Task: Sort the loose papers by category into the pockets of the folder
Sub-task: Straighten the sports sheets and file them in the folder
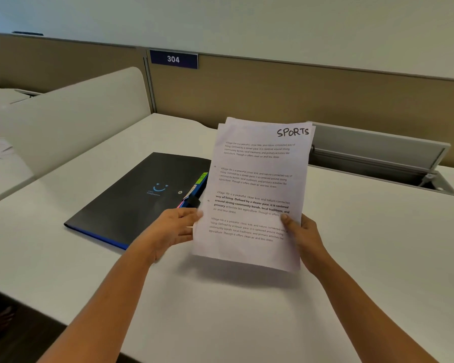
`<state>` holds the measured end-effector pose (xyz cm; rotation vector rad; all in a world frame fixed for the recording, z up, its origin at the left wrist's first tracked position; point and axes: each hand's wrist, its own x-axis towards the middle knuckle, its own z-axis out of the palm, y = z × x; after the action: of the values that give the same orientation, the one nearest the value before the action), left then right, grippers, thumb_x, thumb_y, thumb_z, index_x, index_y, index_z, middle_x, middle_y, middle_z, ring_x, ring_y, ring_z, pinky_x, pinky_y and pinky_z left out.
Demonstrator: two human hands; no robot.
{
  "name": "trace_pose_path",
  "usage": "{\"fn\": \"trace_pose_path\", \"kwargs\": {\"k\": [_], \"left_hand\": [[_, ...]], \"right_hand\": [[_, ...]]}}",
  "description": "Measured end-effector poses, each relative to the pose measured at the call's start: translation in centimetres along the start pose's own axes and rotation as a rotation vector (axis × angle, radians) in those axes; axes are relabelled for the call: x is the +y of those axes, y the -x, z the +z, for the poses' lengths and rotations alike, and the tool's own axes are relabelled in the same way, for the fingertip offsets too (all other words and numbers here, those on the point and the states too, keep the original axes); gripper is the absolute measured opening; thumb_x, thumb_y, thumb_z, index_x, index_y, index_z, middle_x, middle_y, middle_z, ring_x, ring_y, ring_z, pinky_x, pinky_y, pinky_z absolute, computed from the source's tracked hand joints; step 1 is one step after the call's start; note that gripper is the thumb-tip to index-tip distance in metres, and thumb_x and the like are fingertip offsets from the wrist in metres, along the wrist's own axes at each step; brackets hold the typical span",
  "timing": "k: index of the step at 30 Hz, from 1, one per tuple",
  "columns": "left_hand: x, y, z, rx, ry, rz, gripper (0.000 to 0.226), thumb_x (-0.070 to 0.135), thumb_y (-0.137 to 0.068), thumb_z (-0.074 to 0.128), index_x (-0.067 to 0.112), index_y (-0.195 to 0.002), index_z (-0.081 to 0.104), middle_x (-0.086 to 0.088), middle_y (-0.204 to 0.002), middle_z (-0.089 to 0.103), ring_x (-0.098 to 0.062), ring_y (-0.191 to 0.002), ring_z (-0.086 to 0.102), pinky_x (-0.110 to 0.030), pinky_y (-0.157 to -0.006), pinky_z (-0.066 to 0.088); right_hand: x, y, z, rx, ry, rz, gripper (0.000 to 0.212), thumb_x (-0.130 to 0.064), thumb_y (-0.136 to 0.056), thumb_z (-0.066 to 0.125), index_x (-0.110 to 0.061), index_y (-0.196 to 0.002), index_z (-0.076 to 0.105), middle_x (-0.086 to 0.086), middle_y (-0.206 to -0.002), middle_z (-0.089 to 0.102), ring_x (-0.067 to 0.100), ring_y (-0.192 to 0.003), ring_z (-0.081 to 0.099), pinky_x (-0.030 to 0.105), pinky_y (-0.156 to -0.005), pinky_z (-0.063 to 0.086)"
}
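The person stands at a white desk (220, 310) with a thin stack of papers (254, 179) lifted clear of it, tilted up towards their face. The front sheet has "SPORTS" handwritten in its top right corner above four blocks of print. The right hand (303, 237) grips the stack's lower right edge, thumb pressed on the front and fingers out of sight behind. The left hand (176, 226) meets the lower left edge with fingers stretched out and slipping behind the sheets; I cannot tell whether it pinches them or only steadies them.

Just left of the papers, flat on the desk, lies the folder (131, 200), black with a blue edge and closed. Coloured tabs (198, 183), green and pink among them, poke out of its right side; its pockets are hidden.

Behind the papers to the right, a cable trough (372, 163) sunk in the desk has its flap lifted, its inside too dark to read. A plate (173, 59) on the back partition reads 304.
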<state>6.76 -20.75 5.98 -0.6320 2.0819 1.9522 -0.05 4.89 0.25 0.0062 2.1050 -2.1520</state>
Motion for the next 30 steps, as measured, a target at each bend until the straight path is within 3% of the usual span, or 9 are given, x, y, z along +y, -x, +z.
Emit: {"fn": "trace_pose_path", "kwargs": {"k": [4, 7, 10, 13, 18, 23, 26, 30], "left_hand": [[-0.2, -0.1, 0.3, 0.011, -0.086, -0.025, 0.051, -0.004, -0.082, 0.06, 0.002, -0.131, 0.047, -0.016, -0.118, 0.063, -0.028, -0.101, 0.062, -0.039, -0.089, 0.051], [-0.8, 0.0, 0.6, 0.041, -0.094, -0.021, 0.043, -0.002, -0.084, 0.059, -0.002, -0.126, 0.051, -0.012, -0.108, 0.063, -0.026, -0.092, 0.063, -0.036, -0.083, 0.054], [-1.4, 0.2, 1.3, 0.064, -0.067, 0.007, 0.033, 0.004, -0.089, 0.053, -0.002, -0.121, 0.055, -0.002, -0.09, 0.061, -0.019, -0.075, 0.065, -0.024, -0.059, 0.058], [-2.0, 0.4, 1.7, 0.087, -0.037, 0.016, 0.013, 0.011, -0.094, 0.049, 0.007, -0.102, 0.058, -0.003, -0.083, 0.066, -0.015, -0.057, 0.07, -0.02, -0.049, 0.056], [-2.5, 0.3, 2.0, 0.182, -0.016, 0.032, 0.02, 0.018, -0.094, 0.048, 0.012, -0.079, 0.059, -0.007, -0.084, 0.065, -0.018, -0.069, 0.066, -0.024, -0.051, 0.058], [-2.5, 0.5, 2.1, 0.212, 0.014, 0.029, 0.012, 0.014, -0.092, 0.051, 0.008, -0.093, 0.061, -0.007, -0.094, 0.064, -0.017, -0.073, 0.065, -0.026, -0.06, 0.056], [-2.4, 0.8, 1.9, 0.167, 0.054, 0.012, 0.03, 0.005, -0.088, 0.055, 0.001, -0.119, 0.057, -0.004, -0.092, 0.063, -0.02, -0.074, 0.065, -0.021, -0.057, 0.057], [-2.6, 1.1, 1.9, 0.175, 0.093, 0.013, 0.035, -0.001, -0.088, 0.054, -0.004, -0.123, 0.053, 0.0, -0.084, 0.062, -0.021, -0.074, 0.064, -0.017, -0.049, 0.055]], "right_hand": [[-0.2, 0.1, 0.1, 0.038, -0.013, 0.008, 0.019, -0.022, -0.093, 0.053, -0.015, -0.109, 0.062, 0.004, -0.103, 0.069, 0.023, -0.09, 0.066, 0.038, -0.082, 0.054], [-0.3, 0.1, 0.2, 0.075, -0.01, 0.005, 0.016, -0.024, -0.094, 0.052, -0.017, -0.103, 0.063, 0.004, -0.101, 0.069, 0.021, -0.088, 0.066, 0.037, -0.081, 0.054], [0.1, 0.0, 0.4, 0.15, 0.017, 0.02, 0.022, -0.031, -0.093, 0.052, -0.016, -0.105, 0.064, 0.005, -0.103, 0.07, 0.024, -0.092, 0.066, 0.042, -0.087, 0.053], [0.4, -0.1, 0.7, 0.231, 0.005, 0.059, 0.024, -0.035, -0.092, 0.054, -0.015, -0.1, 0.063, 0.007, -0.104, 0.069, 0.028, -0.096, 0.065, 0.045, -0.091, 0.051], [0.2, -0.1, 0.6, 0.107, -0.067, 0.131, 0.018, -0.018, -0.089, 0.06, -0.011, -0.105, 0.063, 0.011, -0.106, 0.068, 0.027, -0.089, 0.066, 0.041, -0.087, 0.052], [0.2, 0.0, 0.7, 0.106, -0.086, 0.121, 0.017, -0.007, -0.087, 0.061, -0.006, -0.103, 0.063, 0.014, -0.101, 0.067, 0.024, -0.08, 0.065, 0.036, -0.078, 0.054], [0.3, -0.1, 0.7, 0.117, -0.082, 0.131, 0.022, -0.007, -0.086, 0.062, -0.003, -0.107, 0.063, 0.015, -0.104, 0.067, 0.028, -0.084, 0.065, 0.037, -0.079, 0.053], [0.1, -0.2, 0.5, 0.047, -0.118, 0.163, 0.028, 0.001, -0.081, 0.066, -0.003, -0.108, 0.061, 0.015, -0.106, 0.066, 0.025, -0.084, 0.065, 0.033, -0.075, 0.054]]}}
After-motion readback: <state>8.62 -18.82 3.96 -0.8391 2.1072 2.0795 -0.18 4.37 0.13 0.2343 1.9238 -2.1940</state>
